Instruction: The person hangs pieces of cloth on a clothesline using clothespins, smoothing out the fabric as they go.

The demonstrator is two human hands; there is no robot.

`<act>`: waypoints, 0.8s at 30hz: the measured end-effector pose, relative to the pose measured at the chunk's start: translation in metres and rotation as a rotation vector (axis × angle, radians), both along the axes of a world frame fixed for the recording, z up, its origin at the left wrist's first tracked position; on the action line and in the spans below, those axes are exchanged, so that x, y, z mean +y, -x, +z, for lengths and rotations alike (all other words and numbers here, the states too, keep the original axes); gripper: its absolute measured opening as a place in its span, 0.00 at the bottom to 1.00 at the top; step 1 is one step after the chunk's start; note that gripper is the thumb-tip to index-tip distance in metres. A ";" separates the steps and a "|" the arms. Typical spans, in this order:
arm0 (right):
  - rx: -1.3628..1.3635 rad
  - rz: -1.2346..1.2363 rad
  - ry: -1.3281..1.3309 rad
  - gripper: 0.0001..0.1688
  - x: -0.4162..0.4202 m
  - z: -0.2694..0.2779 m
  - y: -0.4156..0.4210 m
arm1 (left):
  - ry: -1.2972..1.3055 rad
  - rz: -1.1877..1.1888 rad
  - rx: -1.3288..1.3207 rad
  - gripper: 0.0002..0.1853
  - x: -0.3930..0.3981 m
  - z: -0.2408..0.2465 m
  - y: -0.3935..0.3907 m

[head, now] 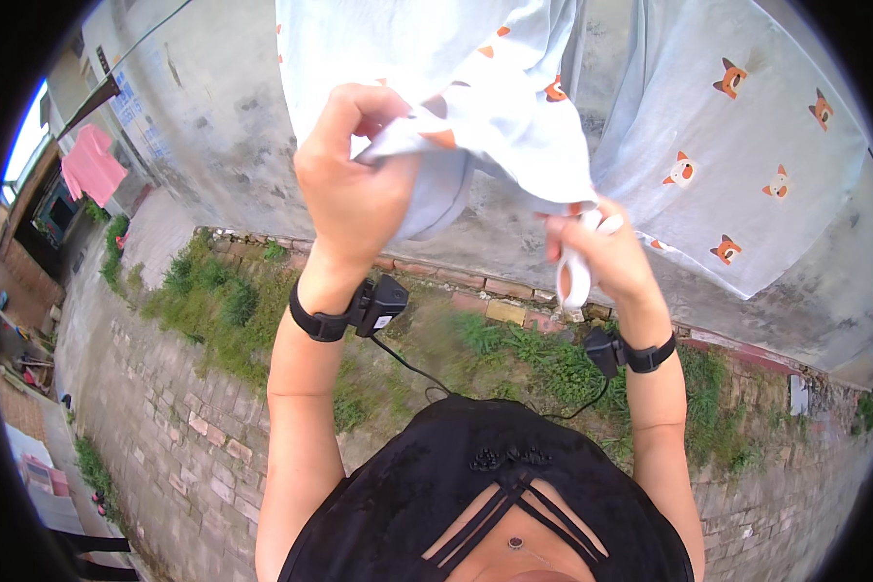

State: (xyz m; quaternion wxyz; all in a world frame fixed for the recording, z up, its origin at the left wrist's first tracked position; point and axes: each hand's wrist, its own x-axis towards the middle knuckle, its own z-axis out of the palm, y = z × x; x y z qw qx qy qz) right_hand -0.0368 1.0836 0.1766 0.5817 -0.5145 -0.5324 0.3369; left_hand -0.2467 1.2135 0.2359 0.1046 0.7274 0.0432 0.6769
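Note:
A pale cloth with orange fox-face prints point(524, 131) hangs in front of me, its lower edge bunched and lifted between my hands. My left hand point(360, 167) pinches a fold of it, with a grey-blue part drooping behind the fingers. Lower and to the right, my right hand point(589, 240) grips the cloth's corner together with a white looped band or handle point(573, 276); which object this loop belongs to, I cannot tell. Both hands are slightly blurred. Beside them at the right hangs another width of fox-print cloth point(742, 174).
A grey plastered wall point(218, 145) stands behind the cloth, with a brick edging point(509, 288) and weeds point(240, 298) at its foot. Brick paving point(211, 436) lies around me. At the far left a pink garment point(94, 164) hangs near a line.

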 end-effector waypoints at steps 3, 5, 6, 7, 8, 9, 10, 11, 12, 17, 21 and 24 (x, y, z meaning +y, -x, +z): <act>0.078 0.458 0.091 0.17 -0.004 -0.004 0.046 | -0.330 0.072 -0.015 0.12 -0.015 -0.010 -0.016; 0.081 0.519 0.068 0.19 -0.005 -0.006 0.058 | -0.403 0.083 -0.020 0.13 -0.013 -0.022 -0.023; 0.214 0.428 0.044 0.19 -0.005 -0.005 0.060 | -0.437 0.091 -0.022 0.14 -0.013 -0.026 -0.025; 0.344 0.335 0.020 0.20 -0.004 -0.003 0.061 | -0.450 0.102 -0.025 0.14 -0.014 -0.028 -0.026; 0.466 0.266 -0.010 0.22 0.002 -0.009 0.050 | -0.463 0.113 -0.029 0.14 -0.015 -0.029 -0.027; 0.370 0.193 -0.046 0.26 0.003 -0.004 0.044 | -0.475 0.130 -0.034 0.14 -0.015 -0.032 -0.026; 0.465 0.261 -0.128 0.27 0.003 -0.002 0.044 | -0.495 0.144 -0.036 0.12 -0.014 -0.037 -0.028; 0.560 0.329 -0.211 0.28 0.004 0.001 0.045 | -0.511 0.136 -0.027 0.12 -0.016 -0.038 -0.030; 0.625 0.344 -0.238 0.31 0.002 0.002 0.049 | -0.525 0.134 -0.018 0.11 -0.021 -0.041 -0.031; 0.755 0.095 -0.178 0.12 -0.007 0.007 0.032 | -0.554 0.078 0.102 0.09 -0.033 -0.061 -0.039; 0.832 0.236 -0.478 0.22 -0.041 0.017 -0.006 | -0.262 -0.120 0.150 0.04 -0.033 -0.074 -0.027; 0.807 0.249 -0.536 0.21 -0.057 0.030 -0.020 | 0.297 -0.335 0.262 0.03 -0.019 -0.095 -0.005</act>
